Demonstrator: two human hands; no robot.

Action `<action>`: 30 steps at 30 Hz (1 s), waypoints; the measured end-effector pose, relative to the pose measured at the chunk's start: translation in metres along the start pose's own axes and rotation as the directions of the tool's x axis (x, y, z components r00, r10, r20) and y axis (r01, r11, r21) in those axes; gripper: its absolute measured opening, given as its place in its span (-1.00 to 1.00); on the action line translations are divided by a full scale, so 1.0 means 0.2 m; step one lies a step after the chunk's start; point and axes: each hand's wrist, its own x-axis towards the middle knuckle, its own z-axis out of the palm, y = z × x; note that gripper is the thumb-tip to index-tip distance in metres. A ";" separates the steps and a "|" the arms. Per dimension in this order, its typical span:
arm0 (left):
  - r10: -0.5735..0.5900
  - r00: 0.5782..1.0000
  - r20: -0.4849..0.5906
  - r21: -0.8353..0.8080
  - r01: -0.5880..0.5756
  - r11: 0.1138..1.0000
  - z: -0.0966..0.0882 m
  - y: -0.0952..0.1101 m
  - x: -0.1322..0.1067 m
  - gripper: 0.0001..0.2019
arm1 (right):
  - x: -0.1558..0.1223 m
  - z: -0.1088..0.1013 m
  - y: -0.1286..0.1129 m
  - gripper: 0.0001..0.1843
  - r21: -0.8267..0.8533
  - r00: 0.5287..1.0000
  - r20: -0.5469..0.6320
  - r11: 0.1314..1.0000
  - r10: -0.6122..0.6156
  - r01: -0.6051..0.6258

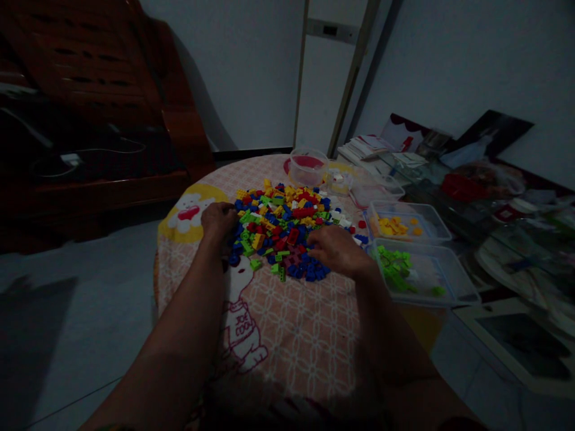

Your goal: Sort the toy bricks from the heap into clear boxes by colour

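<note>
A heap of small plastic building bricks (287, 224) in red, blue, yellow and green lies on a round table under a pink checked cloth (296, 323). My left hand (218, 220) rests at the heap's left edge, fingers curled down among the bricks. My right hand (336, 249) lies on the near right of the heap, fingers bent and pressed onto blue and green bricks. What either hand grips is hidden by the fingers.
To the right stand clear plastic boxes: one with green bricks (422, 272), one with yellow bricks (406, 222), an empty-looking one (377, 190). A round clear tub (308, 166) sits at the back. A cluttered glass table (494, 203) lies right, a dark wooden bench (90, 120) left.
</note>
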 end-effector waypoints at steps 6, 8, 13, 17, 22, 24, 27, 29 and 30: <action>-0.038 0.999 0.020 -0.051 0.039 0.998 -0.01 0.02 -0.01 -0.54 | 0.14 0.22 -0.19 -0.72 0.057 0.977 0.160 0.989 -0.144 0.136; -0.038 0.999 0.021 -0.060 0.040 0.997 -0.02 0.03 -0.02 -0.53 | 0.17 0.26 -0.20 -0.66 0.032 0.978 0.174 0.993 -0.114 0.110; -0.055 0.998 0.040 -0.029 0.056 0.998 -0.03 0.05 -0.03 -0.52 | 0.19 0.33 -0.22 -0.64 -0.029 0.987 0.154 0.998 -0.056 0.061; -0.041 0.999 0.036 -0.006 0.041 0.999 -0.03 0.05 -0.02 -0.53 | 0.20 0.35 -0.21 -0.68 -0.007 0.989 0.138 0.999 -0.050 0.051; -0.045 0.999 0.031 -0.014 0.045 0.999 -0.03 0.04 -0.02 -0.51 | 0.18 0.29 -0.11 -0.71 0.042 0.997 0.072 0.998 -0.041 0.038; -0.049 0.998 0.033 -0.018 0.050 0.999 -0.03 0.04 -0.02 -0.50 | 0.16 0.24 -0.07 -0.71 0.073 0.999 0.030 0.997 -0.037 0.035; -0.050 0.998 0.023 -0.018 0.050 0.999 -0.03 0.05 -0.02 -0.50 | 0.12 0.15 -0.03 -0.74 0.099 1.000 0.017 0.995 -0.004 0.002; -0.051 0.999 0.016 -0.015 0.051 0.999 -0.03 0.05 -0.02 -0.51 | 0.09 0.10 -0.01 -0.73 0.110 1.000 -0.002 0.994 0.005 -0.004; -0.052 0.999 0.015 -0.013 0.052 0.999 -0.03 0.05 -0.02 -0.51 | 0.08 0.08 0.00 -0.72 0.117 1.000 -0.017 0.993 0.001 0.001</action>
